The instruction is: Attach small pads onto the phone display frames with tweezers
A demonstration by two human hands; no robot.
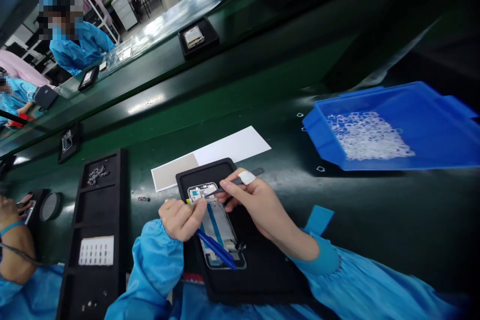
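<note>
A phone housing with its inside exposed lies in a black foam tray in front of me. My right hand pinches dark tweezers, their tips at the housing's upper end; a white cover wraps one finger. My left hand is closed around a blue pen-like tool, which slants down across the housing. The left thumb and forefinger press near the tweezer tips. A small yellow bit shows beside that hand, and whatever lies under the fingertips is hidden.
A blue bin at right holds many small white frames. A white card lies behind the tray. At left stands a black compartment tray with small parts. A co-worker's arm is far left; trays line the conveyor.
</note>
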